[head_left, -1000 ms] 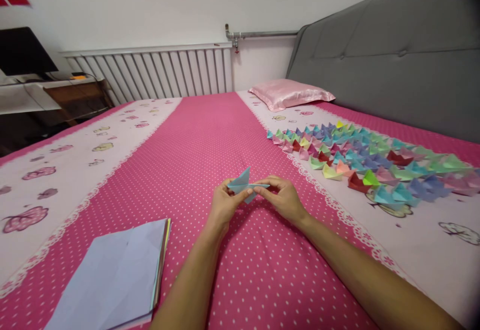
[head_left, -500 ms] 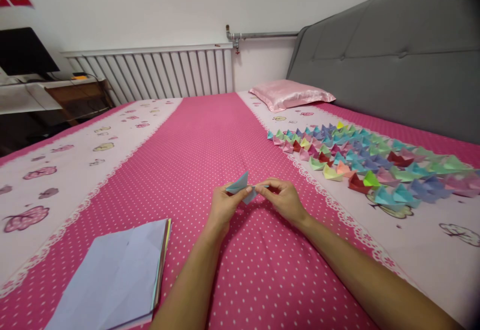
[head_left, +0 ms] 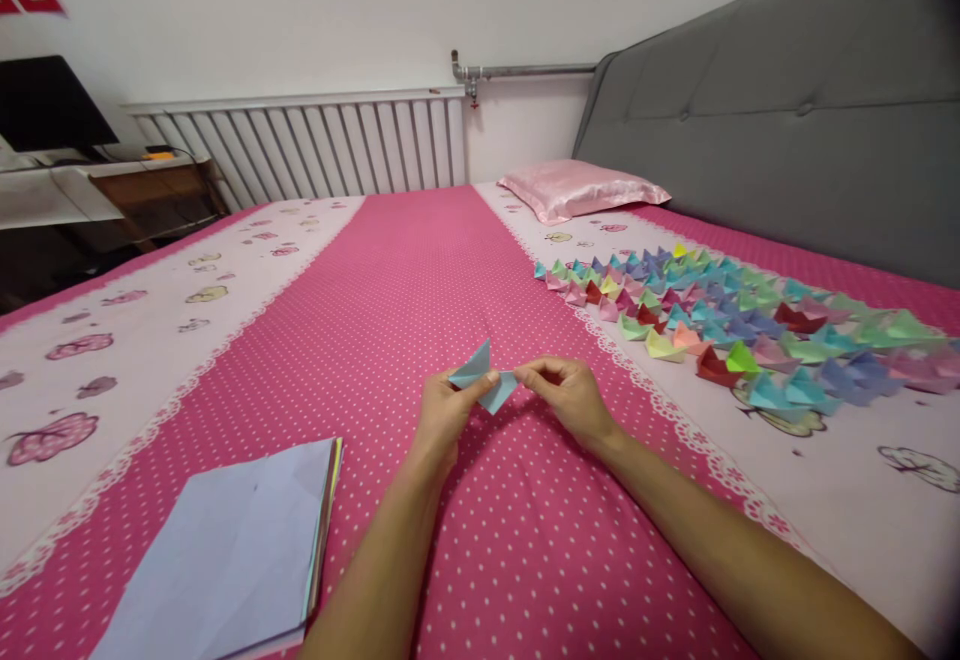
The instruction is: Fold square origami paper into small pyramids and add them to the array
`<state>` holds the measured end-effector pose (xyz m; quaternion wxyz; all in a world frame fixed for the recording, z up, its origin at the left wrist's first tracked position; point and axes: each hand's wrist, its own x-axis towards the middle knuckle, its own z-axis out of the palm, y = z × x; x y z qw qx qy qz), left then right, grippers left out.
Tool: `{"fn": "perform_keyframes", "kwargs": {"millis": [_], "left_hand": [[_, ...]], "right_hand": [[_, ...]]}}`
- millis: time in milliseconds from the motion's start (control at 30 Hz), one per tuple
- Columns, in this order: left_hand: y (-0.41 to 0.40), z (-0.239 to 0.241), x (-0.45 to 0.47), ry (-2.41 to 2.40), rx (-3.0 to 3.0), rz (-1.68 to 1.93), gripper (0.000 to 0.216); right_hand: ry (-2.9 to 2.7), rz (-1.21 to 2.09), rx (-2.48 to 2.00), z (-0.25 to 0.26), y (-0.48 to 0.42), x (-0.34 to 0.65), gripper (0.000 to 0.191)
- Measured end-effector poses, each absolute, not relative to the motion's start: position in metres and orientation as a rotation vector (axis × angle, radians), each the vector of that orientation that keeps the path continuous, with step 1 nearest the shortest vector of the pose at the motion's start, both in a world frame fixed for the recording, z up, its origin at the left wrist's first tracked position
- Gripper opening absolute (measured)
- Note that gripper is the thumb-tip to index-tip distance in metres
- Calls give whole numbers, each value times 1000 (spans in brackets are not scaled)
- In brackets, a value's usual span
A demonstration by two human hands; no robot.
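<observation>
Gripping blue fold (head_left: 480,381): left hand (head_left: 442,416), right hand (head_left: 568,397) at edges | stack (head_left: 225,550) left | boats (head_left: 720,320) right

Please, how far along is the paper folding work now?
Done: many colourful folded paper shapes lie in rows on the bed. In hand: the left hand and right hand pinch a part-folded light blue paper. Remaining: a stack of flat sheets lies unfolded.
</observation>
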<state>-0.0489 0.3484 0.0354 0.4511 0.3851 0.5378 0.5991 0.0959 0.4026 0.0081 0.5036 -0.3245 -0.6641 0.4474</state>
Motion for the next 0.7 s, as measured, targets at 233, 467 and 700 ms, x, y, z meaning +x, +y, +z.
{"fn": "perform_keyframes", "kwargs": {"millis": [233,467,700], "left_hand": [[349,32,-50,1295,978,1497,24],[349,31,-49,1268,974,1497,23],[348,32,-47,1155,1013,1387,19]], "right_hand": [[-1649,1039,-766,10,403,98,20],[-1639,1199,-717,12,400,95,16],[-1498,1398,-717,12,396,93,27]]}}
